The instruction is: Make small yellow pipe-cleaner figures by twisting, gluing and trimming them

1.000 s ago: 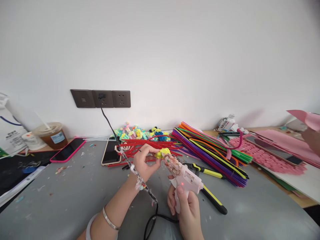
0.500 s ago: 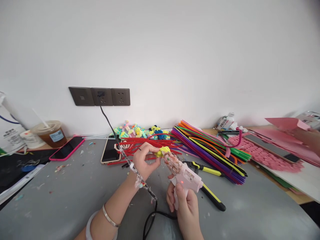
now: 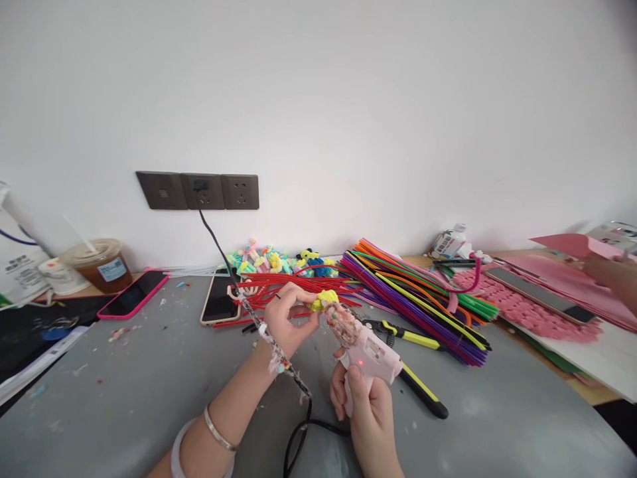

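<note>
Farther in over the table than a second ago, a pink sheet [image 3: 560,245] now sits with a co-worker's hand [image 3: 610,275]. Left hand [image 3: 287,323] pinches a yellow fuzzy piece [image 3: 326,300] right at the crusted tip of the glue gun [image 3: 377,356], which the right hand [image 3: 367,406] grips; a slip could burn those close fingers, or the cord [image 3: 212,229] crossing the left wrist could snag and jerk the gun.

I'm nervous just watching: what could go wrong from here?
The left hand pinches a yellow fuzzy piece at the front end of the pink glue gun, where a red light glows: if that end is hot, the hand might get burned. The black cord crosses in front of the left wrist, so a quick move could snag it and jerk the right hand.
</note>
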Action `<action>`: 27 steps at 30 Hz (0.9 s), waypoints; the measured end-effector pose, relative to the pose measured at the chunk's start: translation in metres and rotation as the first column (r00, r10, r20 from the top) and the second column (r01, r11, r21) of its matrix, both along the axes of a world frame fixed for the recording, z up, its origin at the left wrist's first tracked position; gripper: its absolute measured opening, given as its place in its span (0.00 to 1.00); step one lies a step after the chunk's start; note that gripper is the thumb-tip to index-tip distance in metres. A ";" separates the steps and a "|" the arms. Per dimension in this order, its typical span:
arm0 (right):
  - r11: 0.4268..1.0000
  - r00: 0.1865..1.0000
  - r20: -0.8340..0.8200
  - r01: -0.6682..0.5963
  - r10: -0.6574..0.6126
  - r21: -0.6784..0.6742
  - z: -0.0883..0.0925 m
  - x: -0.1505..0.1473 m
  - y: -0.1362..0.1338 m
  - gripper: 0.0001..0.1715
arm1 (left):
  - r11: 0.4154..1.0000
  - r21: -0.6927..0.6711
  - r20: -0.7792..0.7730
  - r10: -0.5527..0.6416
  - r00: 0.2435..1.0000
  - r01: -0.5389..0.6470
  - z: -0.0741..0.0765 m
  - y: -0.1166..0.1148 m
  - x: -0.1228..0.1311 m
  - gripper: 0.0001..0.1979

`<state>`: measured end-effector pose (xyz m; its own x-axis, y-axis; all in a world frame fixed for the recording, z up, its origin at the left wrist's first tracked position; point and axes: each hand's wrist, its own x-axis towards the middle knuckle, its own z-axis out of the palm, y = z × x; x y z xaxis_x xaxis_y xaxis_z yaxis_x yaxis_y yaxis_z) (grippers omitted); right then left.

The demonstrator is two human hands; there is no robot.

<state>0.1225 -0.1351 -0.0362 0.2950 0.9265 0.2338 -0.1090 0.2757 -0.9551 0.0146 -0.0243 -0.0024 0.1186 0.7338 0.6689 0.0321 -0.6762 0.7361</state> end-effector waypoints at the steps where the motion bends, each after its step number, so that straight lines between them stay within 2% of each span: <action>1: 1.000 1.000 0.000 0.006 -0.006 -0.003 0.001 0.000 0.000 0.30 | 1.000 -0.003 0.001 0.005 1.000 -0.005 0.000 0.000 0.000 0.06; 16: 1.000 1.000 -0.014 0.004 -0.004 -0.005 0.003 -0.002 0.000 0.28 | 1.000 -0.014 0.003 0.027 1.000 -0.027 -0.003 0.002 -0.002 0.05; 22: 0.999 1.000 -0.006 -0.014 0.014 -0.040 -0.001 0.002 -0.003 0.33 | 0.999 -0.016 0.015 0.041 0.999 -0.041 -0.003 0.003 -0.002 0.05; 27: 0.994 0.990 -0.108 0.079 -0.086 -0.075 0.007 0.002 -0.010 0.25 | 0.997 -0.036 0.054 0.063 0.997 -0.061 -0.001 0.004 -0.002 0.05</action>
